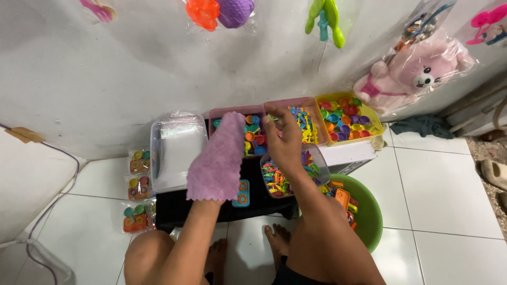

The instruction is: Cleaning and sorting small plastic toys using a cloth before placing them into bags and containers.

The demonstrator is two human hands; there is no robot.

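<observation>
Purple cloth (pixel 217 158) covers my left hand (pixel 214 174); its grip cannot be told. My right hand (pixel 282 140) pinches closed above three coloured trays (pixel 296 103). Three sealed toy packets (pixel 138 187) lie on the floor.

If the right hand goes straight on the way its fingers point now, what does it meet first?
Probably the pink tray of small coloured toy pieces: the right hand points up and away over it. The hand's height above the tray is unclear, so it may pass over to the wall.

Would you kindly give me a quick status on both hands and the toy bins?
Left hand draped in purple cloth. Right hand reaching over pink plastic bin of small colourful toy cups, grip unclear. Nothing blocking.
</observation>
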